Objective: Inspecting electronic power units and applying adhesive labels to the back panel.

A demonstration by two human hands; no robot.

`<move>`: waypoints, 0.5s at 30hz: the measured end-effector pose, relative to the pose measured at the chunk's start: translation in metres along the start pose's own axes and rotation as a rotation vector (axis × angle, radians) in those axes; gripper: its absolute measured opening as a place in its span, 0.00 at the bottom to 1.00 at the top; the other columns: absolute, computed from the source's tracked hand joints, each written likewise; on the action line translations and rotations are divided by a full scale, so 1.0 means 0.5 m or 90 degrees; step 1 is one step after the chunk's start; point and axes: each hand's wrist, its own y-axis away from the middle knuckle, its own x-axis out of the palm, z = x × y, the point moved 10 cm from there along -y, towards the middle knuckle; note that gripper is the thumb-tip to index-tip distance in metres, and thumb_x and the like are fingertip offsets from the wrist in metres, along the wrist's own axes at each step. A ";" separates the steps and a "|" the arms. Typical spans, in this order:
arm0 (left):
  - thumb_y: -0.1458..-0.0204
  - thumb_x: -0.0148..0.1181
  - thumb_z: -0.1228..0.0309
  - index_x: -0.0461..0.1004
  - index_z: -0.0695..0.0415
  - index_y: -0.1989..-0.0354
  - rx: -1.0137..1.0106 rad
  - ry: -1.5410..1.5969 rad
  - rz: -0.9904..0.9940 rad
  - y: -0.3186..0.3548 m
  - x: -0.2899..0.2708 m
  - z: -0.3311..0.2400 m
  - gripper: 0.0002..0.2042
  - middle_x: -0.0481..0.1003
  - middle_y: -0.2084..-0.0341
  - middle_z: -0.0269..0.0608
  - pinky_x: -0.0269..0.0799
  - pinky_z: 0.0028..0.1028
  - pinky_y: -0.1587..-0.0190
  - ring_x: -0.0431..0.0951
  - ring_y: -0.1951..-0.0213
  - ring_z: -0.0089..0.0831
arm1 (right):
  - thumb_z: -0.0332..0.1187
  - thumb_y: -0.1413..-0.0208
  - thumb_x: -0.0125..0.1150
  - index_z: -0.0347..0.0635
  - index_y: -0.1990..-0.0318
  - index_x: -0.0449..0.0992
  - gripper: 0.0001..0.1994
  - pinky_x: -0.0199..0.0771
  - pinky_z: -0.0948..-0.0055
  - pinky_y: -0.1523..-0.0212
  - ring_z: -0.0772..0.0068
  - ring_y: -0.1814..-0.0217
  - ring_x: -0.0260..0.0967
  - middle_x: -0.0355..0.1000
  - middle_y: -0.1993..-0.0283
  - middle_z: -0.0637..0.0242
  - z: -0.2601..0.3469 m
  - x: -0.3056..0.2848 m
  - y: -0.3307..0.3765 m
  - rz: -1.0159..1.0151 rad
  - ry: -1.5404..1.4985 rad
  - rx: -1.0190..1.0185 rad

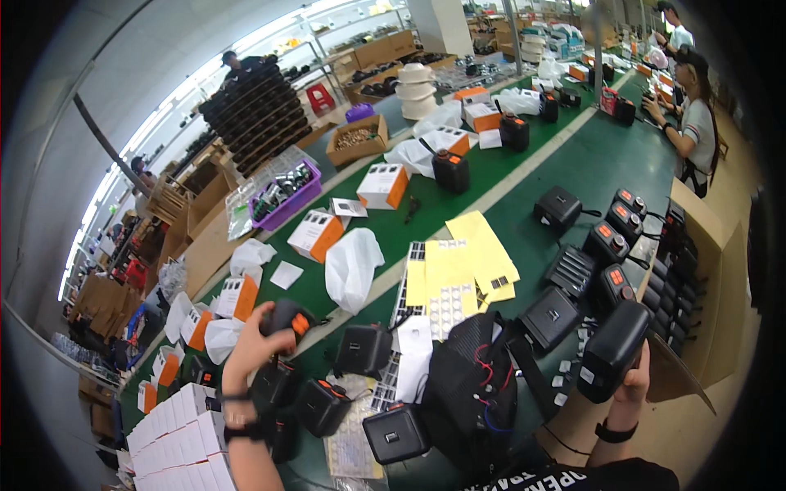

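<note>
My left hand [252, 344] is raised over the green bench and grips a small black device with an orange button [286, 317]. My right hand [633, 383] holds a larger black box-shaped device [612, 349] at the right, just in front of a cardboard box. Below my left hand sit several similar black devices with orange parts [323, 405]. A black bag with red and blue wires [473, 383] lies between my hands.
Yellow label sheets [467, 258], white plastic bags [352, 263] and orange-and-white cartons [315, 235] lie along the green bench [532, 164]. White boxes [176, 438] are stacked at lower left. A cardboard box [700, 270] with black devices stands at right. Other people work at the far end.
</note>
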 end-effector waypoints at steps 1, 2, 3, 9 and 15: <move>0.73 0.69 0.67 0.57 0.66 0.45 0.118 -0.091 0.007 0.062 0.019 -0.017 0.42 0.68 0.58 0.49 0.64 0.29 0.52 0.69 0.56 0.35 | 0.31 0.80 0.76 0.31 0.42 0.52 0.51 0.63 0.67 0.47 0.61 0.48 0.64 0.62 0.48 0.55 -0.004 -0.009 0.009 0.000 -0.020 -0.006; 0.75 0.70 0.66 0.57 0.63 0.44 0.159 -0.174 0.032 0.153 0.063 -0.058 0.43 0.64 0.54 0.49 0.61 0.29 0.49 0.65 0.52 0.34 | 0.30 0.79 0.76 0.30 0.43 0.53 0.50 0.63 0.66 0.47 0.60 0.48 0.64 0.63 0.48 0.55 -0.001 0.007 0.015 0.015 -0.046 -0.002; 0.77 0.71 0.62 0.57 0.63 0.45 0.207 -0.261 0.061 0.223 0.104 -0.080 0.45 0.63 0.55 0.49 0.59 0.32 0.48 0.64 0.52 0.39 | 0.30 0.79 0.76 0.30 0.43 0.54 0.49 0.63 0.67 0.47 0.60 0.48 0.64 0.63 0.48 0.55 -0.001 0.011 0.023 0.018 -0.041 0.004; 0.68 0.69 0.51 0.55 0.61 0.42 0.139 -0.449 -0.044 0.464 0.177 0.005 0.45 0.61 0.52 0.59 0.59 0.44 0.50 0.63 0.53 0.50 | 0.32 0.80 0.77 0.29 0.43 0.55 0.50 0.58 0.72 0.44 0.67 0.46 0.62 0.63 0.48 0.60 -0.012 0.122 0.019 0.110 -0.011 0.054; 0.73 0.73 0.56 0.47 0.55 0.38 -0.011 -0.349 -0.135 0.474 0.185 0.151 0.51 0.51 0.46 0.62 0.52 0.47 0.46 0.51 0.45 0.56 | 0.28 0.75 0.75 0.39 0.45 0.60 0.42 0.60 0.74 0.47 0.73 0.50 0.62 0.63 0.50 0.63 0.058 0.320 0.062 0.276 0.409 -0.075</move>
